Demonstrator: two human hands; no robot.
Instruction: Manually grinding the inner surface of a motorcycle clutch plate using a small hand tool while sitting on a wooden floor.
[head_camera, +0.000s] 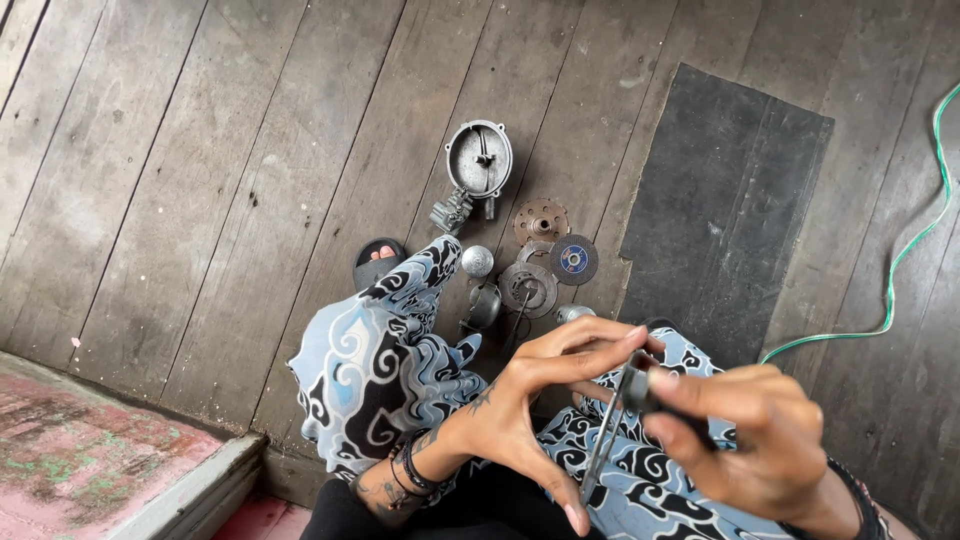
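Note:
My left hand (530, 400) and my right hand (750, 440) meet over my lap, above blue, black and white patterned trousers (380, 370). Between them is a thin flat round metal part (605, 445), seen edge-on. Fingers of my left hand spread along its edge, thumb low. My right hand pinches a small dark piece (637, 385) at the part's top. On the floor beyond my knees lie several machine parts: a round grey metal housing (478, 160), a rusty disc (541, 221), a dark cutting disc with a blue centre (574, 259), a shiny dome (477, 261).
The floor is worn grey wooden planks (200, 180). A dark rubber mat (725, 200) lies at the right, with a green cable (905, 250) curving past it. A red-painted raised edge (90, 460) sits at the lower left. My sandalled foot (378, 262) rests near the parts.

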